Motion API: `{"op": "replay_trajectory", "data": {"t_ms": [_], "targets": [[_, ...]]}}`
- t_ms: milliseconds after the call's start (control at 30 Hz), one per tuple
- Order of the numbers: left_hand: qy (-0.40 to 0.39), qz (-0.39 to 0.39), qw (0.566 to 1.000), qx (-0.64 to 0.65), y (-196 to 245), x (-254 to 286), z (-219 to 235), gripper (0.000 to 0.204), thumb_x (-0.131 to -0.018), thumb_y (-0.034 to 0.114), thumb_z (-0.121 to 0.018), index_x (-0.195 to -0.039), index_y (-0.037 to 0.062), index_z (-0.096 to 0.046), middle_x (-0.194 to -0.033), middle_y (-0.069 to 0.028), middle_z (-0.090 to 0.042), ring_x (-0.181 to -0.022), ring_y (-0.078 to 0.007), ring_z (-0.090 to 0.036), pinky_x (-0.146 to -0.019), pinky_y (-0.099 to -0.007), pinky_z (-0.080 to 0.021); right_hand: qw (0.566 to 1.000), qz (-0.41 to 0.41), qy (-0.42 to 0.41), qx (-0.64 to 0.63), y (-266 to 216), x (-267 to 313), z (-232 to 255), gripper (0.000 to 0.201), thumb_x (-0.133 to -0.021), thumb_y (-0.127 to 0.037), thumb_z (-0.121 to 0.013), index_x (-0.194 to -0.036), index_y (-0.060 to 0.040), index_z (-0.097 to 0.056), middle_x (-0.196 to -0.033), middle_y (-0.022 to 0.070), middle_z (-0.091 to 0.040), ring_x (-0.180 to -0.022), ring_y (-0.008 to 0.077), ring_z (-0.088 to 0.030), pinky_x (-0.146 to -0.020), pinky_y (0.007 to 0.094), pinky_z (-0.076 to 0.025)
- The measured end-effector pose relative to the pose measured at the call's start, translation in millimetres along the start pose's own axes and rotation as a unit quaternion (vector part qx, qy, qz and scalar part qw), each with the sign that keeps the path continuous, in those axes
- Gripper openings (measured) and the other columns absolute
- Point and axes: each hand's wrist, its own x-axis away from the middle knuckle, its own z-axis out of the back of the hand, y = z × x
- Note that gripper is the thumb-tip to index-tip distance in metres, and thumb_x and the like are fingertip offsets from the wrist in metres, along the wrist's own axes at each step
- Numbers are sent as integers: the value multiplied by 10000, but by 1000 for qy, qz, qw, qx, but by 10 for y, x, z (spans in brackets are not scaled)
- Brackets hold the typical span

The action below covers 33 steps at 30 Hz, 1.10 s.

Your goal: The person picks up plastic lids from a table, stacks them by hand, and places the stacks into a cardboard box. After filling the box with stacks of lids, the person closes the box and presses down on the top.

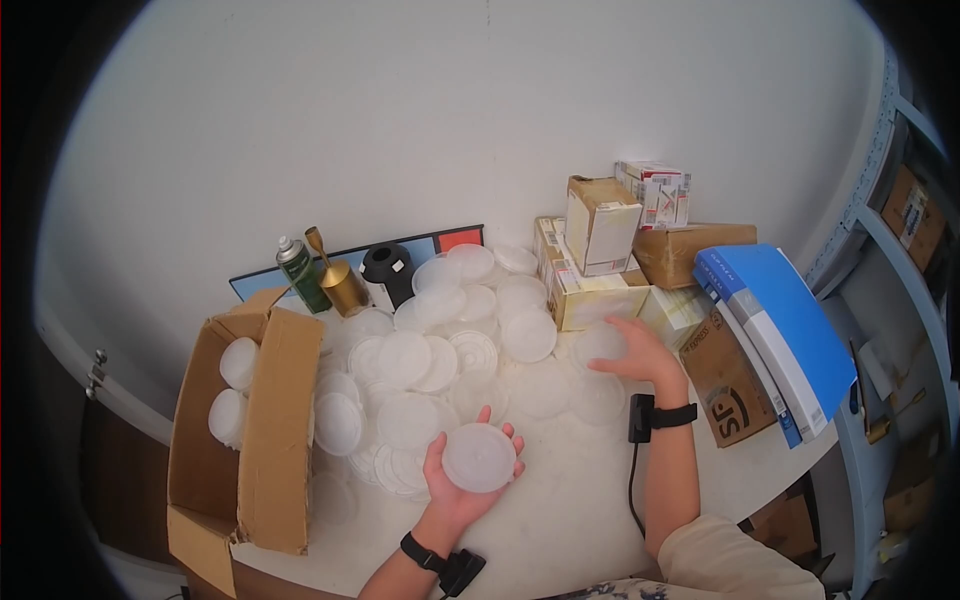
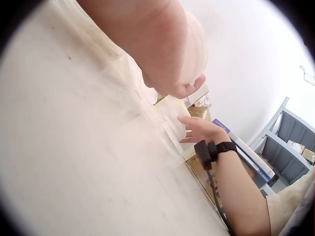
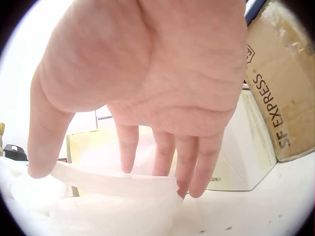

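Palm up near the table's front, my left hand (image 1: 452, 497) holds round translucent lids (image 1: 478, 458), its fingertips curled up at their far edge. The left wrist view shows layered rims of the held lids (image 2: 196, 51) beside the left hand (image 2: 157, 49). To the right of the pile, my right hand (image 1: 648, 352) grips a translucent lid (image 1: 600, 345) between thumb and fingers. In the right wrist view, the right hand (image 3: 147, 69) spans the white lid (image 3: 113, 186), thumb at the left, fingers behind and at the right. Many loose lids (image 1: 405, 360) overlap across the table's middle.
At the left stands an open cardboard box (image 1: 280, 430) with white lids inside. A green spray can (image 1: 303, 275), a brass holder (image 1: 343, 288) and a black container (image 1: 388, 275) stand behind the pile. Boxes (image 1: 603, 235) and blue binders (image 1: 785, 325) are stacked at the right.
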Motion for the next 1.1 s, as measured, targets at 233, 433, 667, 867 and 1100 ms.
{"op": "replay_trajectory", "data": {"t_ms": [233,433,667,867,1100], "targets": [[-7,0,1000,3,7,-9,6,674,-806,570,-555,-1370,216,-452,-1246,-121,-510,-1164,-310,-461,-898,-469,-419,1000,1,-1,9,48,-52,-108,966,-595,-388,-847,-1408,-51,-448,-1346,230,-475,-1249,367,-481,-1040,394,-421],[-5,-2,1000,-2,3,1,-6,677,-805,571,-560,-1372,216,-450,-1242,-123,-511,-1168,-311,-460,-902,-471,-419,1000,4,-22,16,23,-48,-147,979,-581,-340,-847,-1423,-58,-434,-1346,232,-471,-1251,382,-472,-1046,398,-419],[-6,-1,1000,3,4,-3,5,685,-802,574,-565,-1376,217,-450,-1241,-122,-515,-1164,-309,-465,-900,-470,-419,1000,0,-4,28,-15,-44,-68,966,-582,-346,-860,-1406,-49,-452,-1355,238,-478,-1287,380,-444,-1066,402,-396],[2,0,1000,5,0,-3,-7,686,-802,573,-564,-1376,214,-451,-1239,-124,-517,-1160,-309,-467,-898,-470,-419,992,-4,-62,111,-227,38,-49,1018,-540,-364,-845,-1429,-94,-429,-1313,218,-487,-1262,380,-426,-1072,425,-377],[4,-7,1000,12,14,1,15,674,-808,575,-547,-1368,210,-461,-1241,-125,-520,-1157,-312,-469,-894,-468,-423,978,-33,-127,160,-440,126,-57,1088,-474,-299,-871,-1437,-135,-392,-1294,195,-459,-1253,372,-422,-1034,420,-416]]}}
